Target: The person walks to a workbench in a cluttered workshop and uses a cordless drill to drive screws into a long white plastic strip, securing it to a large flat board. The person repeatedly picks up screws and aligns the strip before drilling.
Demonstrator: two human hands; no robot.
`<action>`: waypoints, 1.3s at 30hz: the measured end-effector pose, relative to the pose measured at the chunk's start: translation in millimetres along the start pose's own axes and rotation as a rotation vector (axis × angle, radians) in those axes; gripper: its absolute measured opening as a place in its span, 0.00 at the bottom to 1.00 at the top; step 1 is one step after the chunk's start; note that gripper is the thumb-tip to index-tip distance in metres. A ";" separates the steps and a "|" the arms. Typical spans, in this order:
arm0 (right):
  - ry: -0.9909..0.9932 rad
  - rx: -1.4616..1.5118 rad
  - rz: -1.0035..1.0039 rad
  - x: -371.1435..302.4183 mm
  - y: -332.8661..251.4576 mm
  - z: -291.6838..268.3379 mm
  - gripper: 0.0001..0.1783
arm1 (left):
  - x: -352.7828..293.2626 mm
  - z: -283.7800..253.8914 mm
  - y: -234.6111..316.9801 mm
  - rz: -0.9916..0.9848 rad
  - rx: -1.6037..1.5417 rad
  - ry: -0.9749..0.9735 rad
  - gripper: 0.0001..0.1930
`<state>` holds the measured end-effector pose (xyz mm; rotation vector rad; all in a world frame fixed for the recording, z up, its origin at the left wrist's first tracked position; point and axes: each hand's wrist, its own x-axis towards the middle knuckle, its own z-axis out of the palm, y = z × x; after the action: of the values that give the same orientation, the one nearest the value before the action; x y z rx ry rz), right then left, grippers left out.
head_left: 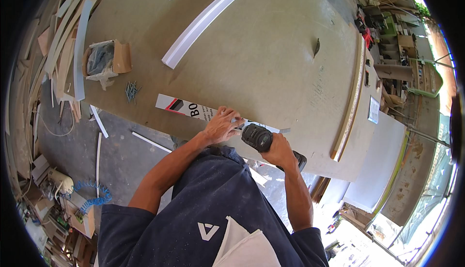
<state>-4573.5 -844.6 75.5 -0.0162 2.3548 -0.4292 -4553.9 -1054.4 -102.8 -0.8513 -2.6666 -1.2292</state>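
Note:
My right hand (281, 149) is wrapped round the grip of a black cordless drill (257, 137), whose front end points left toward my other hand. Beside it, my left hand (222, 125) is closed in a pinch just ahead of the drill; whatever sits between its fingertips is too small to make out. Both hands are over a narrow white strip (180, 107) with printing and a red and black mark, lying along the near edge of the large worktable (261, 63). Part of the strip is hidden under the hands and drill.
Loose screws (131, 91) lie in a heap near an open cardboard box (122, 57) lined with plastic. A long white profile (203, 24) crosses the table's far part; a chipboard-edged strip (349, 102) lies at right. Wood offcuts (63, 44) lean at left, above a coiled blue hose (94, 196).

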 end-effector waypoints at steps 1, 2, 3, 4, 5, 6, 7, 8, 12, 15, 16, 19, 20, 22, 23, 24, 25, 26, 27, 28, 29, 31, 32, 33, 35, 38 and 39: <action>-0.004 0.004 0.002 1.1 1.8 0.6 0.15 | 3.2 -4.5 4.4 -0.032 0.026 0.021 0.25; -0.010 0.006 0.002 2.2 3.6 1.0 0.15 | 5.4 -8.3 7.6 -0.066 0.053 0.042 0.29; -0.015 0.008 0.003 2.8 4.0 1.2 0.15 | 4.9 -5.4 6.2 -0.076 0.064 -0.018 0.31; -0.006 0.001 0.004 2.2 2.5 1.8 0.15 | 4.2 -0.7 3.6 -0.085 0.075 -0.079 0.32; 0.001 -0.008 0.005 1.0 0.7 3.0 0.15 | 4.3 1.0 3.0 -0.096 0.085 -0.138 0.34; 0.009 -0.016 0.006 0.6 -0.4 3.4 0.15 | 3.7 2.4 2.5 -0.101 0.087 -0.135 0.33; 0.005 -0.010 0.016 1.3 -0.6 2.9 0.15 | 3.1 3.7 1.9 -0.105 0.089 -0.132 0.31; -0.002 -0.003 0.028 1.5 -0.6 3.4 0.15 | 2.3 3.5 2.5 -0.110 0.089 -0.131 0.30; -0.027 0.004 0.035 2.8 0.5 5.1 0.14 | 1.6 2.2 3.1 -0.095 0.056 -0.082 0.29; 0.025 -0.004 -0.015 3.0 2.3 7.4 0.12 | 2.1 3.8 2.5 -0.083 0.066 -0.064 0.29; 0.027 0.003 -0.018 3.0 2.7 8.2 0.12 | 1.9 4.4 2.0 -0.084 0.070 -0.070 0.29; 0.020 0.027 -0.007 3.0 0.3 9.0 0.13 | 1.5 5.0 0.9 -0.079 0.085 -0.075 0.28; 0.006 0.036 0.009 2.3 -2.8 7.4 0.15 | 1.9 4.6 1.2 -0.077 0.091 -0.075 0.28; 0.008 0.025 -0.001 2.6 -4.7 7.0 0.15 | 2.4 3.7 1.6 -0.076 0.102 -0.083 0.28; 0.028 0.009 -0.024 2.9 -4.3 8.1 0.14 | 2.8 3.9 0.9 -0.073 0.108 -0.089 0.27; 0.047 -0.008 -0.047 3.4 -4.0 9.0 0.13 | 3.0 4.1 0.5 -0.068 0.106 -0.086 0.27; 0.039 0.000 -0.042 4.1 -3.9 9.6 0.13 | 3.1 4.3 0.3 -0.064 0.105 -0.083 0.27; 0.031 0.008 -0.035 4.9 -3.5 9.4 0.13 | 3.7 4.2 0.2 -0.059 0.103 -0.078 0.26; 0.024 0.016 -0.029 5.6 -3.1 9.5 0.13 | 3.8 3.9 0.1 -0.058 0.106 -0.076 0.26; 0.031 0.020 -0.034 6.1 -2.5 10.3 0.13 | 3.8 3.5 0.2 -0.057 0.110 -0.074 0.26; 0.038 0.024 -0.038 6.3 -1.8 11.8 0.13 | 3.1 3.7 0.4 -0.057 0.113 -0.072 0.26; 0.036 0.028 -0.036 6.9 -2.2 12.9 0.13 | 2.5 4.2 0.6 -0.057 0.107 -0.065 0.26; 0.030 0.027 -0.031 7.6 -3.1 12.2 0.13 | 2.6 4.8 0.3 -0.056 0.105 -0.060 0.26; 0.023 0.027 -0.026 8.2 -4.1 11.6 0.13 | 2.5 5.2 0.2 -0.058 0.111 -0.064 0.26; 0.017 0.016 -0.020 9.1 -7.3 10.4 0.14 | 2.6 5.8 0.1 -0.060 0.123 -0.074 0.26; 0.014 0.011 -0.022 10.5 -6.9 11.2 0.15 | 2.5 5.7 0.1 -0.057 0.127 -0.069 0.27; 0.014 0.010 -0.025 10.9 -6.3 11.8 0.15 | 2.4 5.6 0.3 -0.056 0.130 -0.072 0.27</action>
<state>-4574.2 -855.6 62.2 -0.0376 2.3679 -0.4550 -4555.0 -1049.1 -105.6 -0.8221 -2.8085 -1.0413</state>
